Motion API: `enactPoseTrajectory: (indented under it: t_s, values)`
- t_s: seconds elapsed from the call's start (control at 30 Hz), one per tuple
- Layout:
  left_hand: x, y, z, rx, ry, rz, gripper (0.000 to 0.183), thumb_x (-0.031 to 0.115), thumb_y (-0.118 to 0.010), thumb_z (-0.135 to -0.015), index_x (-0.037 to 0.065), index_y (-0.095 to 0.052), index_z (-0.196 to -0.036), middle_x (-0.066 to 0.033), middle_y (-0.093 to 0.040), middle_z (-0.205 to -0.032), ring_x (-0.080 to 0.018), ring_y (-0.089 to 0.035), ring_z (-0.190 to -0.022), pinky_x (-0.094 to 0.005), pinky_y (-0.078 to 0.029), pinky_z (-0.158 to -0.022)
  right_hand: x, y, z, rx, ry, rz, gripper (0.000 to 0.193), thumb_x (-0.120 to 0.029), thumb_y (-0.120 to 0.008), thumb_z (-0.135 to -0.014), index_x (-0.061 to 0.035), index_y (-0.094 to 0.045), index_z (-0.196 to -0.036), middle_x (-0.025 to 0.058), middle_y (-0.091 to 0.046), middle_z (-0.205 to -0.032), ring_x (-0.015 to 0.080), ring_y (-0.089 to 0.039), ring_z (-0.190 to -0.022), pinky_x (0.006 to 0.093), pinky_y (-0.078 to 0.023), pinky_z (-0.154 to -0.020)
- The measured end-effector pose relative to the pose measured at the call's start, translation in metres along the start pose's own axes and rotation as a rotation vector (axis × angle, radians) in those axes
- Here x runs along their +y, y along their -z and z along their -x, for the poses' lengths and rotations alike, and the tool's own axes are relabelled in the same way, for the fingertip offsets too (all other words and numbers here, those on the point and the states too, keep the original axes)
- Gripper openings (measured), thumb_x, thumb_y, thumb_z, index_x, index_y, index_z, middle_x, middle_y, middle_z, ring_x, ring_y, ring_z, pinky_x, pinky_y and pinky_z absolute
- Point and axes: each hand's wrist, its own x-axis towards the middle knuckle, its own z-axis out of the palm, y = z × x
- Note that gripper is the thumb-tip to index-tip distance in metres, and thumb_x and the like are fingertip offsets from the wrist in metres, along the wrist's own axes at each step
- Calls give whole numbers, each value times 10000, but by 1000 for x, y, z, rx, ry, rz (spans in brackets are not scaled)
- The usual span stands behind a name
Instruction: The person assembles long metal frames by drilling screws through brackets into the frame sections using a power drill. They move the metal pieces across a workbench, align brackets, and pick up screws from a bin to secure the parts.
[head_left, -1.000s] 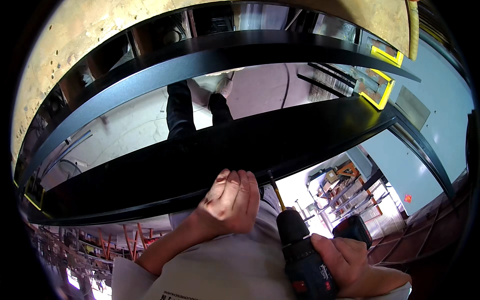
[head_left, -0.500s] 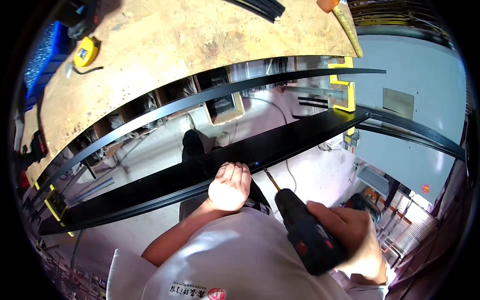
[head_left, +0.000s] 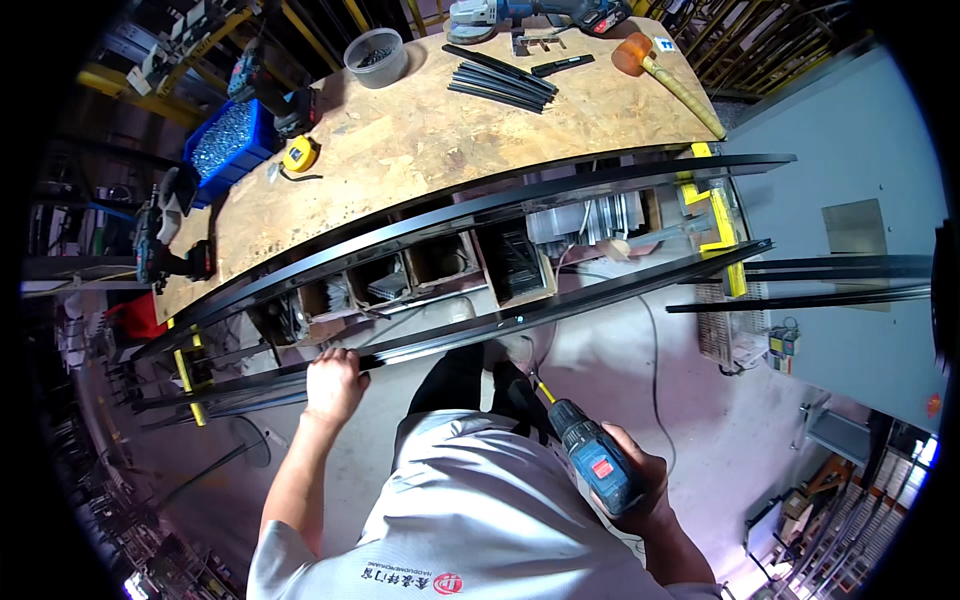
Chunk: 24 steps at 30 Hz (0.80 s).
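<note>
A long black metal profile (head_left: 450,342) lies across in front of me, borne by yellow brackets (head_left: 722,225) at the right and a yellow bracket (head_left: 188,378) at the left. Its narrow grooved edge faces up. My left hand (head_left: 338,385) has its fingers curled over the profile, left of its middle. A dark blue and black cordless drill (head_left: 600,460) is in my right hand (head_left: 645,480). The drill's yellowish bit (head_left: 542,388) points up and left, below the profile and apart from it. A second black profile (head_left: 480,210) runs along the bench side, farther from me.
Beyond stands a wooden workbench (head_left: 400,135) with a mallet (head_left: 665,80), black strips (head_left: 500,85), a tape measure (head_left: 299,153), a tub (head_left: 376,58) and a blue bin of screws (head_left: 230,145). Underneath are open boxes (head_left: 440,258). A grey panel (head_left: 800,170) stands right.
The near profile has turned from its broad black face to its narrow edge. My left hand has shifted left along it. The drill has drawn away from the profile, and the view takes in more bench.
</note>
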Motion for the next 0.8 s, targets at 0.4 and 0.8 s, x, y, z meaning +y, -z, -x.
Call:
enactPoseTrajectory:
  t_s: [0.4, 0.8]
  values:
    - [63, -25, -61, 24, -188, 81, 237, 274, -759, -725, 44, -701, -721, -194, -697, -742, -395, -679, -699, -484, -548, -674, 25, 4, 68, 179, 64, -89, 802, -87, -834, -762, -38, -496, -1487, 202, -700, -1251, 314, -741, -1035, 351, -553, -928]
    - [205, 13, -129, -91, -295, -141, 363, 407, -729, -845, 44, -749, -838, -200, -732, -848, -378, -723, -848, -464, -582, -780, 75, -16, 140, 450, 63, -225, 874, -123, -845, -753, -56, -446, -1527, 201, -710, -1220, 321, -714, -1123, 370, -535, -977]
